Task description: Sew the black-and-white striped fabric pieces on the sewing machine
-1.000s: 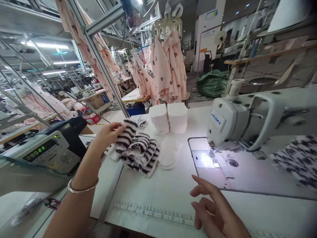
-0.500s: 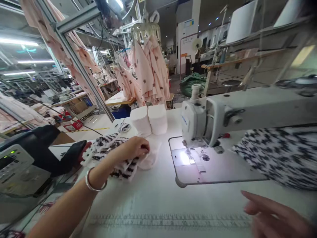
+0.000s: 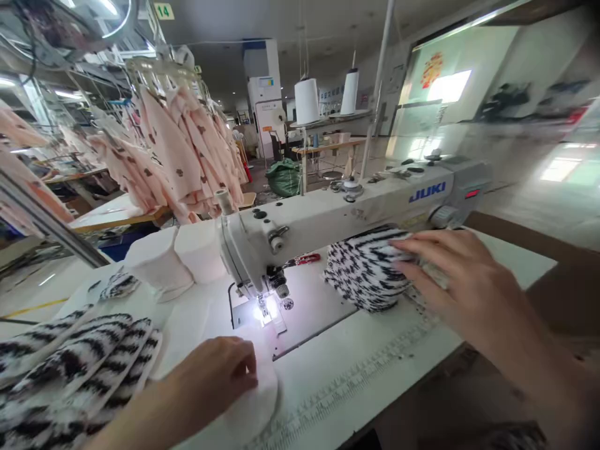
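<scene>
My left hand (image 3: 220,369) is closed in a pinch on a thin white fabric piece (image 3: 255,406), which lies on the table in front of the sewing machine's needle area. At the right, my right hand (image 3: 464,275) has its thumb and fingers at the edge of a stack of fuzzy black-and-white fabric pieces (image 3: 363,272), gripping the top fabric. This stack rests under the arm of the white sewing machine (image 3: 319,219). More striped black-and-white pieces (image 3: 89,362) lie fanned out left of my left hand.
Two stacks of white pieces (image 3: 154,253) stand behind the needle area. A red-handled tool (image 3: 307,259) lies under the machine arm. A printed ruler scale (image 3: 356,372) runs along the table's front. Pink garments (image 3: 187,150) hang beyond, near thread cones (image 3: 307,100).
My view has swung right. My left hand has brought a white piece from the left pile towards the needle area. My right hand has reached forward to the black-and-white stack.
</scene>
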{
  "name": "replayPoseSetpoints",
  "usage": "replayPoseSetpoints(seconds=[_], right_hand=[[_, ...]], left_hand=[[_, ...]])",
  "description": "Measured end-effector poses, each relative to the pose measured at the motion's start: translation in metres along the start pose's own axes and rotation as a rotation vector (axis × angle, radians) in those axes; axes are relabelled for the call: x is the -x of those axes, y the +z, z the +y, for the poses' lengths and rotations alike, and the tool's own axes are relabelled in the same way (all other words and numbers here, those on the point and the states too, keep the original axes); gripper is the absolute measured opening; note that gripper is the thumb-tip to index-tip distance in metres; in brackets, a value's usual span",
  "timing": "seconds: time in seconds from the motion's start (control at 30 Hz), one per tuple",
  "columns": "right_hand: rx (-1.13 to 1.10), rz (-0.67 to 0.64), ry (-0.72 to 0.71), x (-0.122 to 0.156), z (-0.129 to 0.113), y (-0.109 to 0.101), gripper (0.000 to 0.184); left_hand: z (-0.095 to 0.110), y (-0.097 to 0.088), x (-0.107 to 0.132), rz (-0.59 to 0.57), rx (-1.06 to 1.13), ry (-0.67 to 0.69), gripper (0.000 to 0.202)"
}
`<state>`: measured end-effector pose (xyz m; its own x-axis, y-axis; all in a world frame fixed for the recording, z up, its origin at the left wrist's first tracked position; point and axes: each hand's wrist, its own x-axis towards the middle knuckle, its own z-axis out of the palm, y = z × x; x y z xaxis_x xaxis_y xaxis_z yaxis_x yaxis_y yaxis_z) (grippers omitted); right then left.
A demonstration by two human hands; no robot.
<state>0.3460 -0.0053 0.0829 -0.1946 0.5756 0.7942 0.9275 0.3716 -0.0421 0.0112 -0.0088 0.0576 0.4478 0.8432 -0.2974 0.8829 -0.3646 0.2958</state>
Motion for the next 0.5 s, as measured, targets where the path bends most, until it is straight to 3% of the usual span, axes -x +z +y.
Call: replayPoseSetpoints(seconds=[0.1, 0.17, 0.27, 0.37, 0.5], right_hand=[[-0.169, -0.117, 0.216, -0.014, 0.006, 0.004, 0.014], [-0.262, -0.238, 0.357, -0.024, 0.010, 0.002, 0.013], [-0.328, -0.327, 0.399, -0.037, 0.011, -0.007, 0.016], [-0.327, -0.271, 0.400, -0.049, 0.007, -0.013, 0.015], [-0.316, -0.040, 0.383, -0.061, -0.001, -0.012, 0.012]], left_hand=[[0.030, 0.013, -0.008, 0.122, 0.099, 0.148, 0.018], [0.057, 0.008, -0.012, 0.262, 0.205, 0.382, 0.022], [0.100, -0.002, -0.030, 0.512, 0.195, 0.712, 0.041], [0.131, -0.003, -0.064, 0.691, 0.137, 0.806, 0.049], [0.144, 0.004, -0.096, 0.673, 0.107, 0.774, 0.048]])
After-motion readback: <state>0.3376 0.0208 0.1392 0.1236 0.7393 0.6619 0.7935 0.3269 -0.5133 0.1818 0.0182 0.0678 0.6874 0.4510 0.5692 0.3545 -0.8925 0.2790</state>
